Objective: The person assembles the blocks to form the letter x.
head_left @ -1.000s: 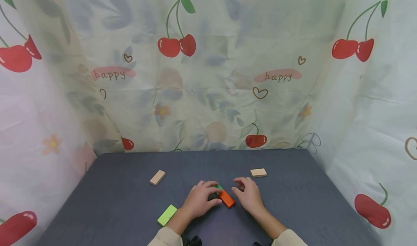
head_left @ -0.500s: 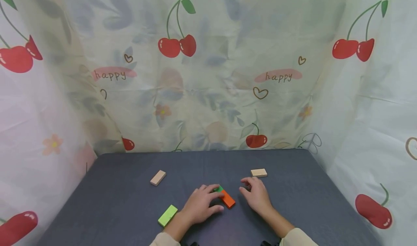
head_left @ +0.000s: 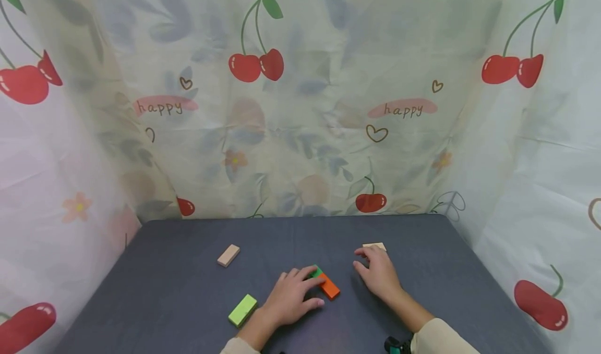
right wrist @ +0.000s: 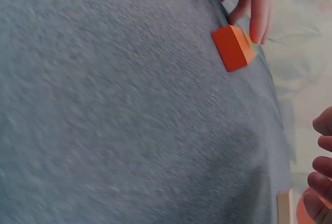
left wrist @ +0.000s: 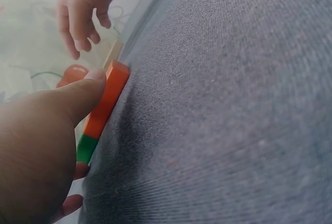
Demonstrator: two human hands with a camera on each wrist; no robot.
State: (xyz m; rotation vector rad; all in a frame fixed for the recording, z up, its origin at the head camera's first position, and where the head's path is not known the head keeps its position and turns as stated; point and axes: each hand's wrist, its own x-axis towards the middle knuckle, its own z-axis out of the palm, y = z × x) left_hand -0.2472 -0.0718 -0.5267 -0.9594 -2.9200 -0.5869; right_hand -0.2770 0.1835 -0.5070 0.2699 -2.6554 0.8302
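An orange block (head_left: 330, 288) and a green block (head_left: 316, 271) lie end to end in a slanting row at mid-table. My left hand (head_left: 288, 297) hovers over the left side of this row, its index fingertip right at the orange block and its thumb apart from it. In the left wrist view the thumb overlaps the orange block (left wrist: 108, 99). Farther right, my right hand (head_left: 381, 276) holds nothing; its loosely bent fingers overlap the front of a plain wooden block (head_left: 375, 245). That wooden block (right wrist: 285, 207) shows beside the right fingers in the right wrist view.
Another plain wooden block (head_left: 228, 255) lies at the back left of the dark cloth-covered table (head_left: 178, 291). A lime-green block (head_left: 243, 310) sits beside the left forearm. Cherry-printed curtains (head_left: 300, 109) enclose the table's back and sides.
My right hand has moved away from the orange block, rightward and back to the wooden block. The left hand has stayed by the row, its fingers lifting slightly off the blocks.
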